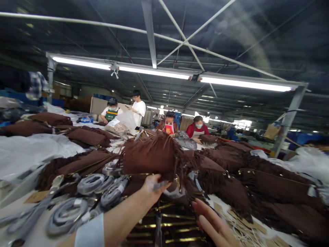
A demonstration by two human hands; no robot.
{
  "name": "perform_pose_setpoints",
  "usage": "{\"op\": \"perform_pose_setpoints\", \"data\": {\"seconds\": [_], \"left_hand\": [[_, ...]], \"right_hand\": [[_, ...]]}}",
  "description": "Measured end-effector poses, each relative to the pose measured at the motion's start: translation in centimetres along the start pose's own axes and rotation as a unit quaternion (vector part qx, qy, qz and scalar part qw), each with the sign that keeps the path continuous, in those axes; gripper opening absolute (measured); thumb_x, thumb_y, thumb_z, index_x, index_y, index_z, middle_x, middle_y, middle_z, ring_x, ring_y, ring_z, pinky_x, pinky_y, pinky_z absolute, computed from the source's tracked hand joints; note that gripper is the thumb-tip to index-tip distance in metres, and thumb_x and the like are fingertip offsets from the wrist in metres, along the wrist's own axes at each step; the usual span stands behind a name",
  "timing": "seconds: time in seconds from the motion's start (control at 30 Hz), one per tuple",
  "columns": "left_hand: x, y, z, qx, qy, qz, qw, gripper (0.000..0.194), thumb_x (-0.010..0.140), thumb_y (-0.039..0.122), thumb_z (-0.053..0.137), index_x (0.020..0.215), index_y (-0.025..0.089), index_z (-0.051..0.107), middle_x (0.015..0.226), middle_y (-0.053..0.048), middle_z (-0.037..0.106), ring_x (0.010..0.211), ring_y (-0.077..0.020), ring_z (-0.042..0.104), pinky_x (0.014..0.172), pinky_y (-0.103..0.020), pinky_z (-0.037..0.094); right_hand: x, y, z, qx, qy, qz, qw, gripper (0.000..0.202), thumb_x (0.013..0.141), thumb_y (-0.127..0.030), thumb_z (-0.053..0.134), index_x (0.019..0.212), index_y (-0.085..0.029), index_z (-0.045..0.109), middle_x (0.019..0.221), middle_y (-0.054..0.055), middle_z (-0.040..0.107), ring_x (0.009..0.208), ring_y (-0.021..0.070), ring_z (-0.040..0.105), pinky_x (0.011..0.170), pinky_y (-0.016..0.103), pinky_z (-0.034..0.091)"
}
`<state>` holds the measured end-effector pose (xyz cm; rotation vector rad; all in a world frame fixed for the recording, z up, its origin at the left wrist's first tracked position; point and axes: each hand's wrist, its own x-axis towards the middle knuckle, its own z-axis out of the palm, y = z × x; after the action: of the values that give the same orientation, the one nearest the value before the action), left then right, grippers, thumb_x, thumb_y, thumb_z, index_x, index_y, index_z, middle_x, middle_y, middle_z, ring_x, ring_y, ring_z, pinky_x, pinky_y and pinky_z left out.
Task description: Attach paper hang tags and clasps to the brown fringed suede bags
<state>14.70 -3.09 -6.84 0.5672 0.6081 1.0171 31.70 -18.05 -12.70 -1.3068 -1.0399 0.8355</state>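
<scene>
My left hand [154,188] is closed on the lower edge of a brown fringed bag [150,159], lifted in front of me with its fringe blurred at the top and right side. To the right, my right hand [209,219] has its fingers stretched out and holds nothing. Between my forearms lie brown bags with gold zippers [174,226], stacked in rows. Coiled straps in clear plastic [68,214] rest beside my left forearm. Paper tags with pale strings [241,226] lie to the right of my right hand.
More brown fringed bags [282,187] are heaped on the right, others [87,137] at the left. White plastic sheeting [38,151] covers the left side. Several people sit or stand across the table. A lamp frame [159,71] spans overhead, with a post [290,120] at right.
</scene>
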Motion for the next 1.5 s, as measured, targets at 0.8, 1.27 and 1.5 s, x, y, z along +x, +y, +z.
{"op": "perform_pose_setpoints", "data": {"seconds": [0.8, 1.27, 1.5], "left_hand": [[-2.9, 3.4, -2.2, 0.77, -0.173, 0.302, 0.534, 0.021, 0.085, 0.03, 0.06, 0.067, 0.019, 0.062, 0.072, -0.008, 0.068, 0.076, -0.0256, 0.065, 0.075, -0.033, 0.046], [-2.3, 15.2, -15.7, 0.815, -0.084, 0.288, 0.496, 0.04, 0.088, 0.032, 0.054, 0.126, 0.019, 0.057, 0.131, -0.012, 0.058, 0.122, -0.0255, 0.051, 0.106, -0.034, 0.034], [-10.8, 10.6, -17.0, 0.819, -0.209, 0.181, 0.503, 0.02, 0.093, 0.026, 0.049, 0.098, 0.019, 0.067, 0.104, -0.008, 0.064, 0.095, -0.0221, 0.06, 0.086, -0.029, 0.043]], "right_hand": [[5.0, -4.8, 1.2, -0.256, -0.177, -0.079, 0.947, 0.042, 0.083, -0.047, 0.058, 0.106, -0.014, 0.073, 0.079, 0.003, 0.069, 0.071, 0.0175, 0.058, 0.067, 0.028, 0.045], [5.1, 1.7, -4.5, -0.486, -0.022, -0.183, 0.854, 0.053, 0.077, -0.052, 0.056, 0.117, -0.02, 0.071, 0.117, 0.016, 0.069, 0.102, 0.0367, 0.065, 0.091, 0.053, 0.049], [0.3, 1.0, 0.7, -0.477, -0.049, -0.287, 0.83, 0.032, 0.085, -0.052, 0.052, 0.098, -0.03, 0.072, 0.096, 0.007, 0.074, 0.08, 0.0253, 0.07, 0.072, 0.035, 0.056]]}}
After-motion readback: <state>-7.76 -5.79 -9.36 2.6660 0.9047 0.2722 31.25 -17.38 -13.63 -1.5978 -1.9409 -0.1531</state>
